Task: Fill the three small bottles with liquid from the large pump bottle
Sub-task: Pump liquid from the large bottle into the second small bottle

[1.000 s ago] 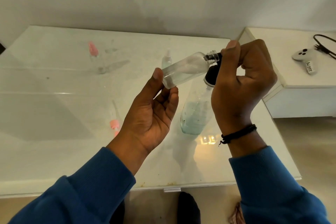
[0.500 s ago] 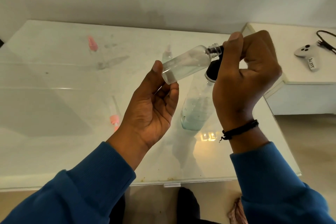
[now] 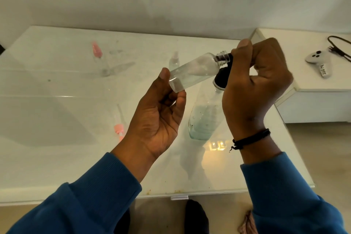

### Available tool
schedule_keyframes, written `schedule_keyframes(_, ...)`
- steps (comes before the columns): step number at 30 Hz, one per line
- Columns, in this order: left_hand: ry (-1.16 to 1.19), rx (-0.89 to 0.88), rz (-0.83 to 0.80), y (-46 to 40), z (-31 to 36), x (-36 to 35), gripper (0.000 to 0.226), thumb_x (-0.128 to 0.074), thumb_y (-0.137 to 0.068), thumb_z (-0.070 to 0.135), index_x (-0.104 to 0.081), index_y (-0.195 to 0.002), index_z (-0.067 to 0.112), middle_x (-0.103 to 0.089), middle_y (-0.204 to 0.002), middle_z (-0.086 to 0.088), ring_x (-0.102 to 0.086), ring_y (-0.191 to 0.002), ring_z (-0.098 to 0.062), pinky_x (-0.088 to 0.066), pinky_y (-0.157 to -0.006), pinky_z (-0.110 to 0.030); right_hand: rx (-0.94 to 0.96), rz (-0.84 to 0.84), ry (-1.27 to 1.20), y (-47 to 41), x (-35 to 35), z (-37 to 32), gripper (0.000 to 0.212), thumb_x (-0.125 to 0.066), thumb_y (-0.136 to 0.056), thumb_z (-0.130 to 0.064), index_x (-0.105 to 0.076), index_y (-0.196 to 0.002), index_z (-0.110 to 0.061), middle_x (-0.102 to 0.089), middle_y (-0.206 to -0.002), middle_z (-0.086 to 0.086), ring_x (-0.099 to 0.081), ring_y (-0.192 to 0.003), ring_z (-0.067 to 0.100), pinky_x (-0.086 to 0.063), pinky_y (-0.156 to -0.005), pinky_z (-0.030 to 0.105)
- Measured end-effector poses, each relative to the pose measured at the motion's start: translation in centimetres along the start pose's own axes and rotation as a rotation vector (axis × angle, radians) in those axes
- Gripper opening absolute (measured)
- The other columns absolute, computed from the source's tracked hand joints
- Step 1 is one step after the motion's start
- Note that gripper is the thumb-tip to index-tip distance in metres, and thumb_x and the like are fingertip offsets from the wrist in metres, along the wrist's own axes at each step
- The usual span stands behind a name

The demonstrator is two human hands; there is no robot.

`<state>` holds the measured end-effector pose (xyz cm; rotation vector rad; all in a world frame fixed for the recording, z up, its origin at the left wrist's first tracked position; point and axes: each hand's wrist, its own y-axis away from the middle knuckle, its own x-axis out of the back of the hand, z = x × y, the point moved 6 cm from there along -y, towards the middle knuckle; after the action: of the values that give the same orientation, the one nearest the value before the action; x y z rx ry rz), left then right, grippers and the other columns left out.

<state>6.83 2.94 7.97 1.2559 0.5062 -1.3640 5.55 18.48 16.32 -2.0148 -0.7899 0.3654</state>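
The head view looks down on a white glass-topped counter (image 3: 57, 112) set against a pale wall. The left hand (image 3: 157, 119) holds a small clear plastic bottle (image 3: 191, 72) by its base, thumb and curled fingers pinching the bottom end, so that the bottle lies tilted in the air with its threaded open neck pointing up and to the right. The right hand (image 3: 254, 80) is curled round the black pump head (image 3: 222, 80) of a large clear plastic pump bottle (image 3: 205, 118), thumb on top, with the black nozzle meeting the small bottle's neck. The large bottle stands on the counter just below the right hand and holds pale bluish liquid in its lower part. A thin layer of clear liquid sits in the small bottle's low end.

Farther back on the counter stand a small clear bottle with a pink cap (image 3: 97, 57) and a small clear spray bottle with a clear cap (image 3: 174, 61). A loose pink pump top (image 3: 119, 129) lies near the left wrist. On a white side cabinet (image 3: 313, 85) to the right rest a white game controller (image 3: 319, 61) and a black cable (image 3: 340, 45).
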Motion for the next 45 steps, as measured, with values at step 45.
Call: schedule_keyframes(45, 0.035, -0.062, -0.022, 0.2, 0.6, -0.4, 0.06, -0.081, -0.061, 0.017, -0.066, -0.119, 0.007, -0.07, -0.103, -0.012, -0.07, -0.071, -0.018, -0.056, -0.055, -0.02, 0.047, 0.038, -0.03, 0.5, 0.0, -0.2, 0.039, -0.058, -0.097, -0.001, -0.053, -0.058, 0.001, -0.05, -0.061, 0.017, -0.042, -0.064, 0.019, -0.035, -0.059, 0.029)
